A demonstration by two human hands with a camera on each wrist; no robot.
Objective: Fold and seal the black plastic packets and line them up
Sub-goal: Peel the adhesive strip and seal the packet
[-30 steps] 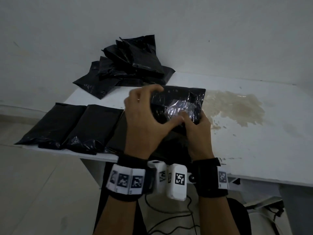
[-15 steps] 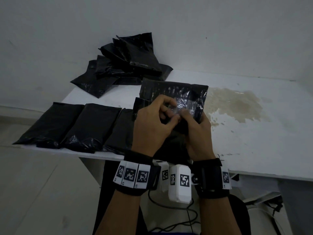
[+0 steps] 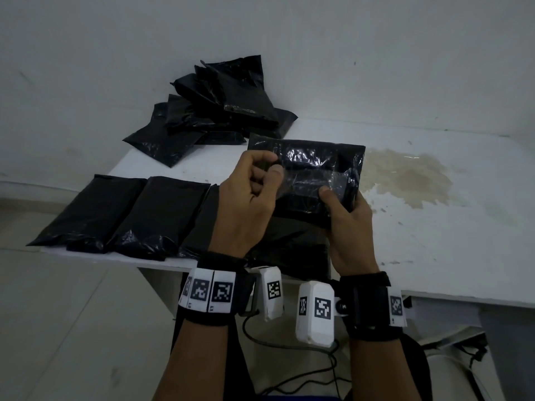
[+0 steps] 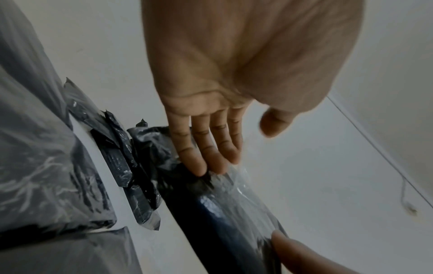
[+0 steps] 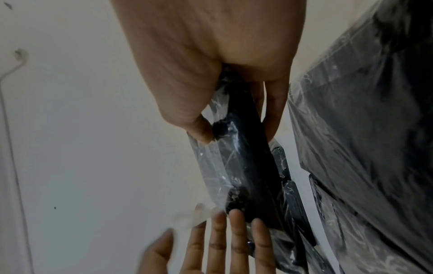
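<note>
Gripping the lifted packet [image 3: 315,180], right hand [image 3: 347,224] thumb-on-top; left hand [image 3: 246,204] loosely curled, fingertips touching it

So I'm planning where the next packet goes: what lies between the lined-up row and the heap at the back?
In the head view, only bare white table separates the row from the heap.

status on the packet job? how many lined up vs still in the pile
Done: at least three folded packets lie side by side along the table's near edge; a possible fourth is hidden behind the left hand. In hand: one packet held up, right hand gripping its corner, left-hand fingers working a clear strip on its face. Left: a heap of loose packets by the wall; count unclear.
</note>
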